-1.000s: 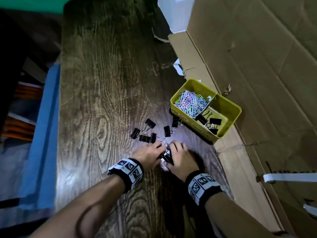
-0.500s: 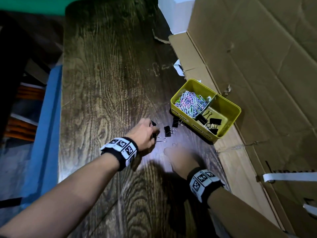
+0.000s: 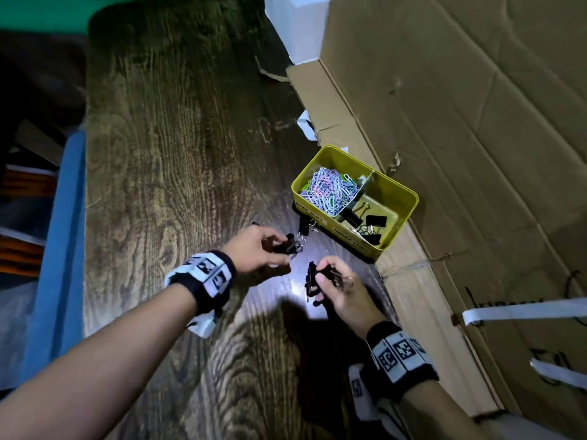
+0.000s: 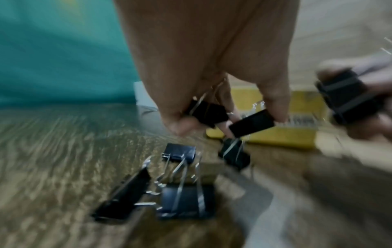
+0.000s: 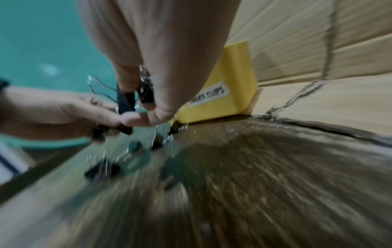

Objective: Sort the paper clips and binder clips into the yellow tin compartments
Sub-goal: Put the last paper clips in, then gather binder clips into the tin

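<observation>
While the dark wood-grain table (image 3: 165, 173) fills most of the head view, a big sheet of brown cardboard (image 3: 460, 128) runs along its far side, and the yellow tin (image 3: 401, 214) sits on the table right against that cardboard. Taking the tin as landmark: a divider splits it in two, the compartment away from the person holds a heap of pastel paper clips (image 3: 330, 190), and the compartment nearer the person holds a few black binder clips (image 3: 368, 225) (some with silver handles showing). Its side wall facing the hands carries small white labels, blurred in every view.

Just in front of that labelled wall, the left hand (image 3: 254, 249) is raised off the table with thumb and fingers pinched around a small cluster of held binder clips (image 3: 290, 244); the left wrist view shows two black clips between its fingertips (image 4: 178, 124). A little nearer the person, the right hand (image 3: 341, 290) is curled round its own bunch of black clips (image 3: 311, 279). The two hands are close but not touching.

More loose binder clips (image 4: 184, 201) lie on the table below the left hand, and one loose clip (image 3: 305, 225) rests touching the tin's labelled wall.
</observation>
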